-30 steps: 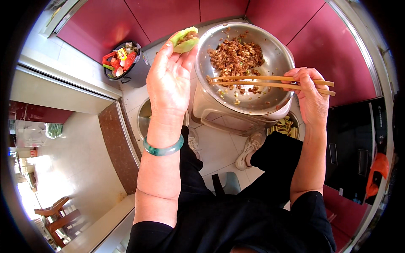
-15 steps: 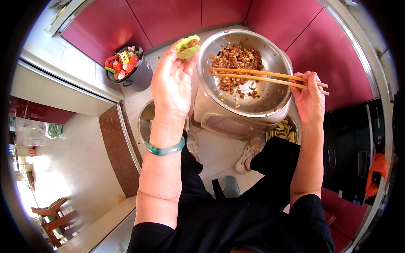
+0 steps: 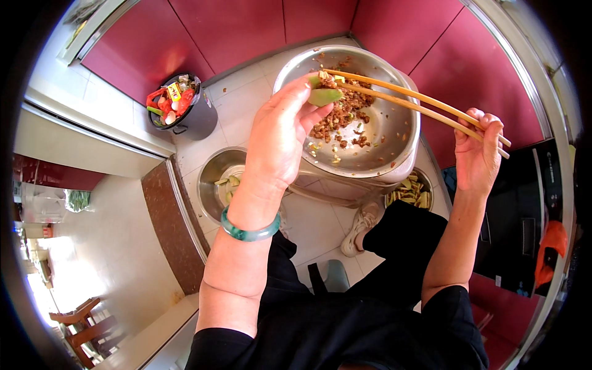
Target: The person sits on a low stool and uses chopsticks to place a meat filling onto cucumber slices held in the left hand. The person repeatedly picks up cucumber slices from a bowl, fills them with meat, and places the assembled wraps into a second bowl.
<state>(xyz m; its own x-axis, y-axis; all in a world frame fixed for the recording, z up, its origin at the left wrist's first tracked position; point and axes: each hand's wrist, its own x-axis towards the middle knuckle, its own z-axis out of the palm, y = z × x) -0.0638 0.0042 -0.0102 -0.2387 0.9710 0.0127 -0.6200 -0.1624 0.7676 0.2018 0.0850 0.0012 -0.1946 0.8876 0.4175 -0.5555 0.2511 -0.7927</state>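
Observation:
My left hand (image 3: 280, 139) holds a green pepper piece (image 3: 324, 95) over the rim of a big steel bowl (image 3: 401, 148) that has brown minced filling (image 3: 342, 117) in it. A green bangle (image 3: 246, 231) is on that wrist. My right hand (image 3: 481, 154) grips a pair of long wooden chopsticks (image 3: 419, 105). Their tips rest on the pepper piece with a bit of filling at the opening.
A smaller steel bowl (image 3: 213, 182) with green pepper pieces sits on the tiled floor under my left arm. Another bowl (image 3: 413, 191) with yellowish-green pieces lies below the big one. A dark bin (image 3: 197, 117) full of scraps stands by the red cabinets. A black appliance (image 3: 524, 222) is at right.
My left hand has brought the pepper piece right, over the bowl. The chopsticks have lifted out of the filling and their tips now meet the pepper.

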